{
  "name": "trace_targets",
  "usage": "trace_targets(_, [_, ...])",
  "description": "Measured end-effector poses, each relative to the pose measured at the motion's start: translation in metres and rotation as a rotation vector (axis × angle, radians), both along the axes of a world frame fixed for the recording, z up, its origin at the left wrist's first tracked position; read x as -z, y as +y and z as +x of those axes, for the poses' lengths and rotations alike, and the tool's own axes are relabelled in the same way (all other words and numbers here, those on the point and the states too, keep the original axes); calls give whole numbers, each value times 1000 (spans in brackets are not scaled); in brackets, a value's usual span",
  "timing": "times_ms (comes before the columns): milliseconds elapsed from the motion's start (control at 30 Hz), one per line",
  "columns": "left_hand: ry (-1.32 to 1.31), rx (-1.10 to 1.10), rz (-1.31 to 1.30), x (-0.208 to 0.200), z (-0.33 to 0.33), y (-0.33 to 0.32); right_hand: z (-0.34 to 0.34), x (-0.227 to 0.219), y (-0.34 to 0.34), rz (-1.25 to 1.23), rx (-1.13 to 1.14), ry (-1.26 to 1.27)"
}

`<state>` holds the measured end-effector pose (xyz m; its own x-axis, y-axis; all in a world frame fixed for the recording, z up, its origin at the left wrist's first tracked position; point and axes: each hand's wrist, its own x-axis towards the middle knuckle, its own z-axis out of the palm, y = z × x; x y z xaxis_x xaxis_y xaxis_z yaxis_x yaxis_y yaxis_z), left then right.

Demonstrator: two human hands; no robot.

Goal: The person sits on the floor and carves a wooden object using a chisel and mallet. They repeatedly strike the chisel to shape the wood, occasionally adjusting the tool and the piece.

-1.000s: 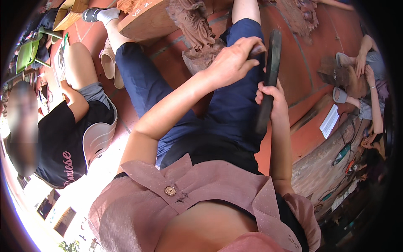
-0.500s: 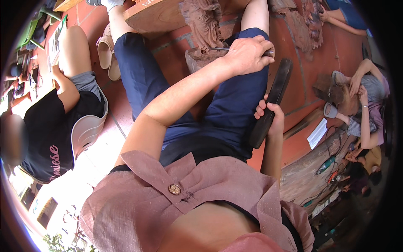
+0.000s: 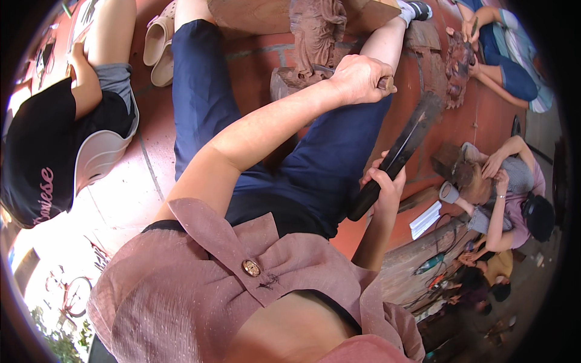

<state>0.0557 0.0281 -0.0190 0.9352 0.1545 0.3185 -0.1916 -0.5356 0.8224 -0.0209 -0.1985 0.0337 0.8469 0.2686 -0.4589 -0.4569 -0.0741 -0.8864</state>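
My left hand (image 3: 360,80) is closed round a chisel, whose wooden handle end (image 3: 386,83) sticks out on the right of the fist. The chisel's blade is mostly hidden behind the hand. Just beyond that fist, between my knees, stands a brown carved wooden figure (image 3: 318,36) with draped folds, on a rough block base (image 3: 287,83). Lower on the right, my right hand (image 3: 385,181) grips a long dark wooden mallet (image 3: 407,140), slanting up and to the right beside my thigh. The mallet is apart from the chisel handle.
A wooden block (image 3: 254,18) lies beyond the carving. On the left sit a person in black (image 3: 42,145) and beige clogs (image 3: 160,51). Toward the right, other people work on carvings (image 3: 457,66); a white paper (image 3: 425,219) and a green power tool (image 3: 430,264) lie nearby.
The view has shifted a little. The mallet in my right hand tilts further to the right. My left hand stays by the carving's base, and the chisel blade shows less.
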Motion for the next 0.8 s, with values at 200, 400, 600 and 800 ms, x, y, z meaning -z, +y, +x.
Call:
trace_targets(200, [9, -120, -49, -1, 6, 4, 17, -6, 18, -59, 55, -375])
trace_targets(400, [97, -90, -36, -3, 10, 4, 48, 0, 13, -819, -344, -636])
trace_targets(600, [67, -144, -4, -1, 9, 0, 48, 30, -1, -517, -139, -621])
trace_targets(800, [108, -194, 11, -8, -1, -5, 49, 32, -17, -517, -269, -626])
